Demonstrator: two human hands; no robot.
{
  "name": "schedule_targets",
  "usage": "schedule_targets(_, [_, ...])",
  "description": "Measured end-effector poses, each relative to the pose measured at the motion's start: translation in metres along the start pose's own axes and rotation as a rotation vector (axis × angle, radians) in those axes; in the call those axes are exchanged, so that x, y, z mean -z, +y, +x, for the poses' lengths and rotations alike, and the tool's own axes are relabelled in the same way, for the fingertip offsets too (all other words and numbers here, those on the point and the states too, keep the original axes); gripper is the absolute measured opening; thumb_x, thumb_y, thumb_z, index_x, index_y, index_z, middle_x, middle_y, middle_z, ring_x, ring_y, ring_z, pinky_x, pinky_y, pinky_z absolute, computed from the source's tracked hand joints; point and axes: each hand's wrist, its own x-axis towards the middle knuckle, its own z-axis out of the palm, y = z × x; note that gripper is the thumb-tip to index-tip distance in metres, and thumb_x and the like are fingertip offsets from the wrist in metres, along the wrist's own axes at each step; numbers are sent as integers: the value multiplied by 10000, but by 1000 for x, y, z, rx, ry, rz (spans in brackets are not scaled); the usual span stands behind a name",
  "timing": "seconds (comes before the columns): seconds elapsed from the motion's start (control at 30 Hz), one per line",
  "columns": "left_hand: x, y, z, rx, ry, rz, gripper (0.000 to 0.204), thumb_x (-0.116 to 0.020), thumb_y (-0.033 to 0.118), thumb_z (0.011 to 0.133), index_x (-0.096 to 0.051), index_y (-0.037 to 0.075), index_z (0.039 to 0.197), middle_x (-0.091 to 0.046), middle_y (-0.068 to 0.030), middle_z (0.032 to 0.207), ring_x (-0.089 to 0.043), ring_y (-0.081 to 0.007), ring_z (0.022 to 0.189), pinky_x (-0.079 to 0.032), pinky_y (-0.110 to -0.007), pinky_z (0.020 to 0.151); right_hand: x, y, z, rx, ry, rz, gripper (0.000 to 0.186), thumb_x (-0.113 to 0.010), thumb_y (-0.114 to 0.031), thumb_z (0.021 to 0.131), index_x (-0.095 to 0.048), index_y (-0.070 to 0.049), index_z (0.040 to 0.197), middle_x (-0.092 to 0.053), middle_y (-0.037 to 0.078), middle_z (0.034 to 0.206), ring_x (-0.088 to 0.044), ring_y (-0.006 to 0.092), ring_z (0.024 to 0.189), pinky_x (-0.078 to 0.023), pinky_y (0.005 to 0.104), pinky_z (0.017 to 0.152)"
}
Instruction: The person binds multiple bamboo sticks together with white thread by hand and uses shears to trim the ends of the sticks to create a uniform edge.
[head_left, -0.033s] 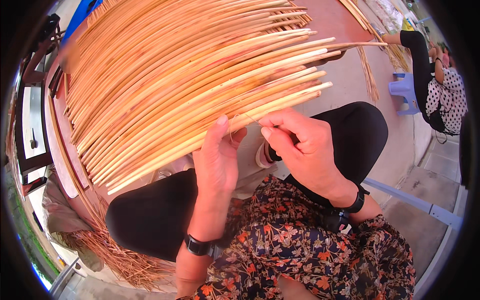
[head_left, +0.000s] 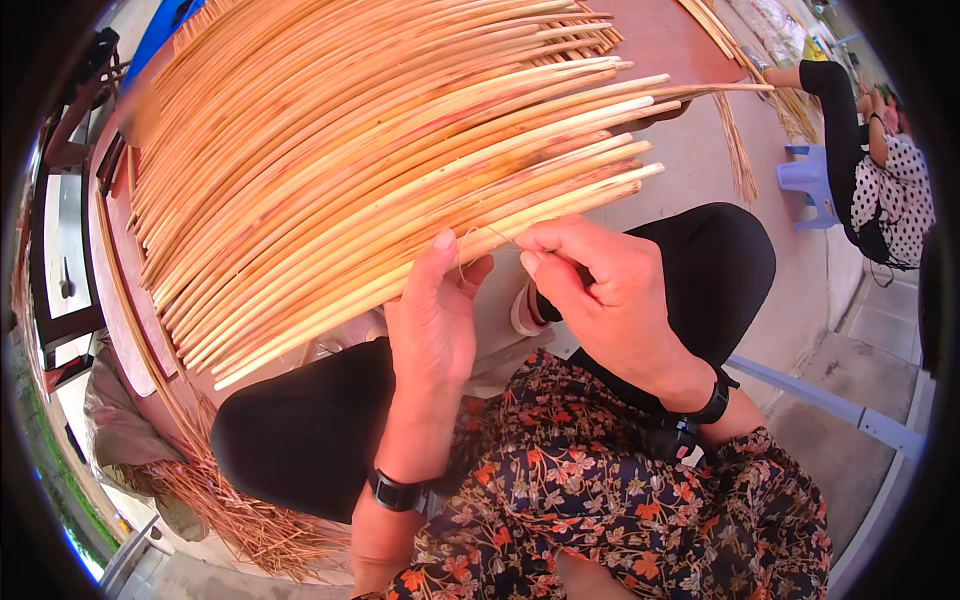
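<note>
A wide layer of pale tan sticks (head_left: 340,150), laid side by side, fills the upper middle above my lap. My left hand (head_left: 435,320) grips the near edge of the layer, its thumb up against the front stick and its fingertips partly hidden behind. A thin pale thread (head_left: 472,240) loops at that edge. My right hand (head_left: 595,300) pinches the fine strand at the front stick, just right of my left thumb; whether a needle is on it is too small to tell.
Loose reeds (head_left: 240,500) lie at lower left beside crumpled cloth (head_left: 115,410). A blue plastic stool (head_left: 805,185) and another person (head_left: 890,190) are at right, near more long reeds (head_left: 735,140). A metal bar (head_left: 820,398) runs behind my right arm.
</note>
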Motion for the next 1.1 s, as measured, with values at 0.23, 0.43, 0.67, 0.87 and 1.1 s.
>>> schedule_targets(0.23, [0, 0, 0, -50, 13, 50, 345, -681, 129, 880, -574, 115, 1207, -622, -10, 1139, -585, -130, 1028, -477, -320, 865, -3, 3, 9, 200, -44, -148, 144, -631, 11, 778, -647, -40, 911, -639, 127, 794, -629, 338, 702, -500, 389, 584])
schedule_targets(0.43, [0, -1, 0, -41, 0, 28, 330, -686, 117, 881, -577, 112, 1193, -625, -9, 1119, -585, -128, 1028, -478, -304, 853, -1, 2, 12, 203, -64, -200, 155, -624, 6, 773, -641, -46, 917, -624, 144, 756, -618, 356, 690, -486, 413, 569])
schedule_targets(0.67, [-2, 1, -2, -48, -3, 28, 319, -687, 110, 879, -583, 112, 1181, -625, 0, 1109, -584, -127, 1030, -469, -302, 855, 0, -2, 10, 200, -101, -239, 180, -624, -3, 773, -644, -54, 944, -626, 144, 751, -615, 361, 670, -487, 412, 558])
schedule_targets(0.87, [-2, 1, -3, -39, 8, 6, 321, -690, 108, 875, -586, 114, 1178, -624, 3, 1114, -581, -126, 1027, -459, -314, 879, -3, -1, 11, 204, -92, -239, 195, -624, -3, 775, -648, -66, 959, -634, 139, 757, -619, 352, 662, -491, 402, 548])
schedule_targets(1.1, [1, 1, -2, -33, 13, 2, 323, -695, 107, 872, -588, 125, 1177, -623, 5, 1125, -583, -120, 1026, -463, -316, 857, -2, -7, 8, 190, -76, -203, 254, -613, 13, 778, -660, -90, 1006, -647, 132, 780, -624, 337, 656, -495, 383, 548])
